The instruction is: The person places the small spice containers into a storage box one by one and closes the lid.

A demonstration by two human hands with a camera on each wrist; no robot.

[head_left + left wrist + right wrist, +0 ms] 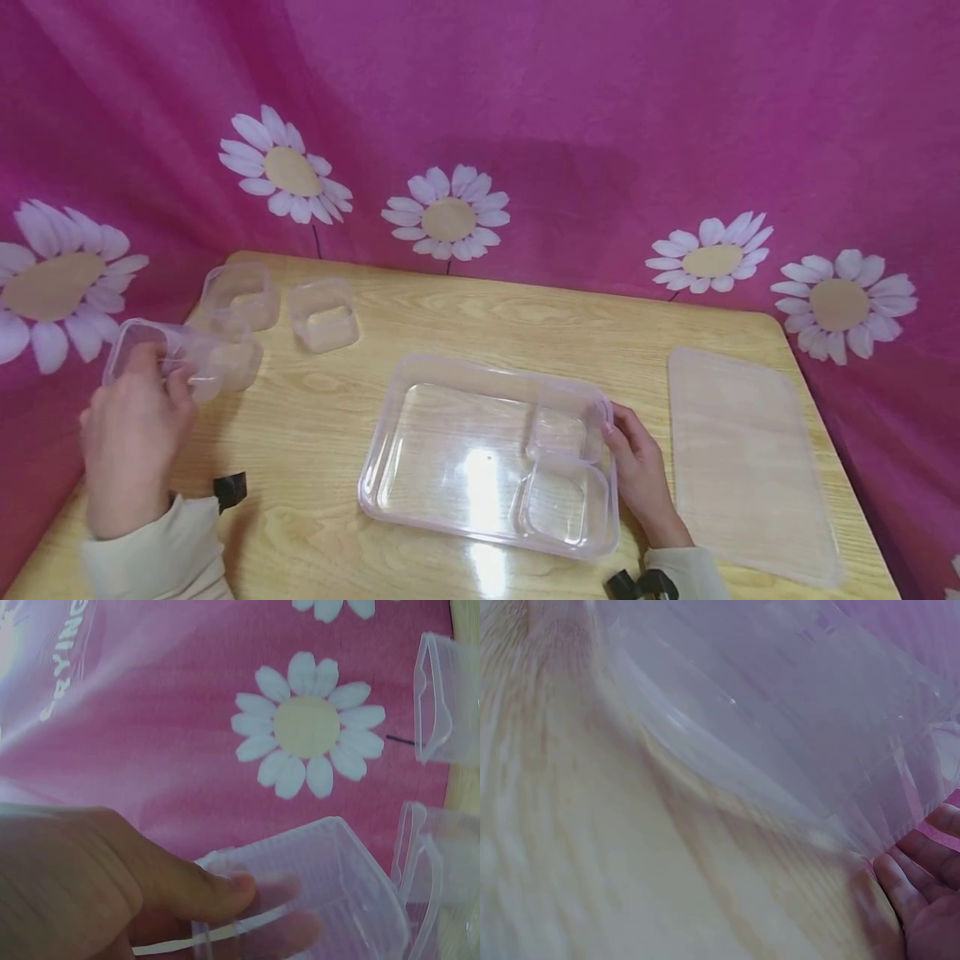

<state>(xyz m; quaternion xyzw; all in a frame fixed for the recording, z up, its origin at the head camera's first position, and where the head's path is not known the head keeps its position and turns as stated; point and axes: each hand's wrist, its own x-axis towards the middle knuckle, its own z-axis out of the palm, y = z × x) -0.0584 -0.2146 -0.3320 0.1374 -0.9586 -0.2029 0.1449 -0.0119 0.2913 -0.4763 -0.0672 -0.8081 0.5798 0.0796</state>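
My left hand [135,433] pinches a small clear plastic container [337,892] by its wall, with the thumb on one side and fingers showing through the plastic. It is tilted at the left edge of the table. My right hand [641,467] touches the right outer wall of a large clear rectangular container [442,529], its fingers fairly straight in the right wrist view. Inside that container, at its right end, sit two small clear containers, a rear one [562,429] and a front one [566,500].
More small clear containers stand at the back left: one [240,296] in the corner, another [324,317] to its right, and one [238,362] close to the held container. A flat translucent lid [750,467] lies at the right. A pink flowered cloth [555,100] hangs behind the wooden table [315,442].
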